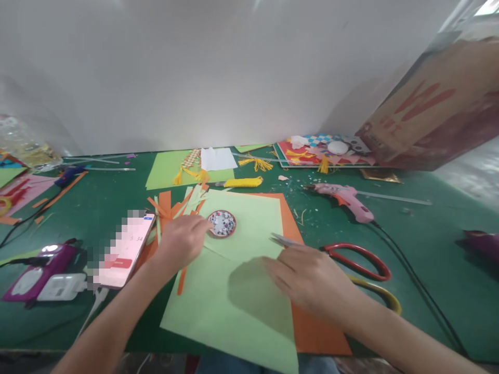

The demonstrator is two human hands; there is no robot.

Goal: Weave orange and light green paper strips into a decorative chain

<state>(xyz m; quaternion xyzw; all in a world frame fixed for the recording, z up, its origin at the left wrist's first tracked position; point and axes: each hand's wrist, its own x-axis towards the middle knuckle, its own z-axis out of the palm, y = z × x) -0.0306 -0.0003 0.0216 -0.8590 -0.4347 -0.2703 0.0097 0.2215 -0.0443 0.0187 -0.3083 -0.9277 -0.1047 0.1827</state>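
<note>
My left hand (186,240) is closed, its thumb and finger pinched at the left edge of a small round disc (222,223). The disc has a red rim and a speckled pattern, and lies on a light green paper sheet (234,311). Above the sheet's right edge hovers my right hand (307,270), fingers stretched left and slightly apart, with nothing visible in them. Beneath it are scissors (354,250) with one red and one yellow handle; blade tips point left, the middle hidden by the hand. Orange paper (312,322) shows underneath the green sheet.
Cut paper strips (166,205) and a phone (127,249) lie left. Behind are a yellow cutter (244,182) and yellow tassels (257,164). On the right rests a pink glue gun (346,197) with its cord; a paper bag (432,104) stands behind it.
</note>
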